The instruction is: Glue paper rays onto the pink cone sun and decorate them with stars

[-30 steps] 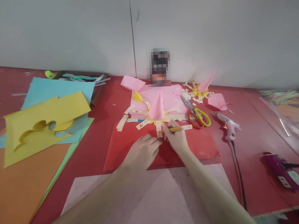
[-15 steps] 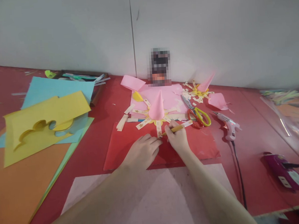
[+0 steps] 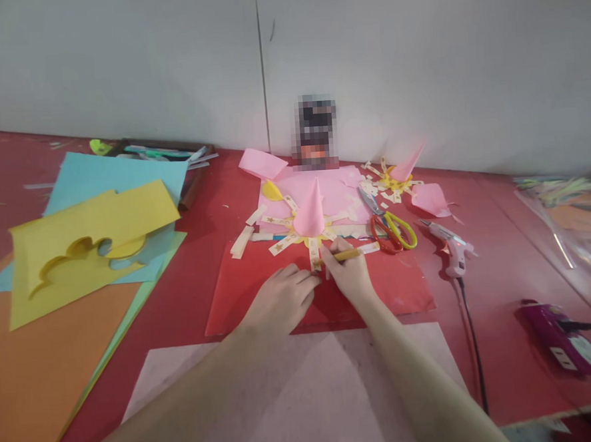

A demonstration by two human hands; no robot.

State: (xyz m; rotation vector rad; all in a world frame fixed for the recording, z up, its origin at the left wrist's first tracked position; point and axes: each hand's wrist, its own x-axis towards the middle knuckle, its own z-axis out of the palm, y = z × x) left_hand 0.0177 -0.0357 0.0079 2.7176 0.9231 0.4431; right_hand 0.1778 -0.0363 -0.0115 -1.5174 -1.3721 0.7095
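Right hand [image 3: 350,278], gripping yellow-barrelled pen [image 3: 349,254], apparently marks cream paper strip [image 3: 314,248] fronting pink paper cone [image 3: 310,211]; half-curled left hand [image 3: 283,296], hold unclear, should steady.

A red table [image 3: 507,248] spans the frame, meeting a grey wall above. At left lies a stack of coloured paper sheets [image 3: 64,368], with a brown tray [image 3: 189,193] behind it, upper left of centre. A flat red board [image 3: 400,291] rests at centre, a pale pink sheet [image 3: 297,407] at bottom centre. Right of centre sits a pink glue gun [image 3: 453,250]; toward the lower right, a purple power socket [image 3: 566,338]. Pale scraps [image 3: 390,197] and a curled pink paper piece [image 3: 429,199] lie farther up, right of centre.
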